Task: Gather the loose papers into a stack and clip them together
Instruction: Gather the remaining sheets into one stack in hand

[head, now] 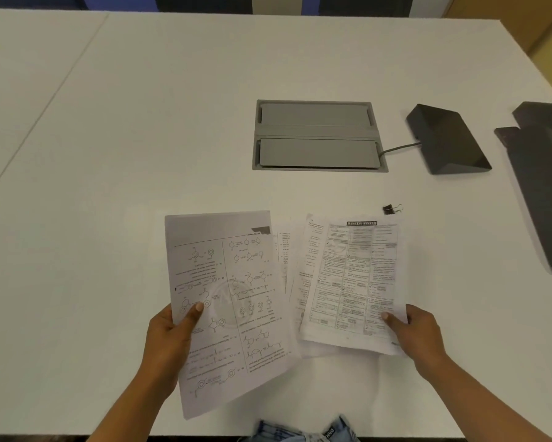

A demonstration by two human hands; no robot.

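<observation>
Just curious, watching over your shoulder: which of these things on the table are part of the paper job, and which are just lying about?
Part of the job:
chemistry sheet in left hand
banking sheets in right hand
binder clip

Lying about:
cable hatch
dark wedge-shaped box

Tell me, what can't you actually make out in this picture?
Head view only:
- Sheets between the chemistry page and the banking page: their number, hidden by overlap.
- Body text on both pages: too small and blurred.
- Dark object at right: cut off by the frame edge.
- Binder clip: too small for detail.
</observation>
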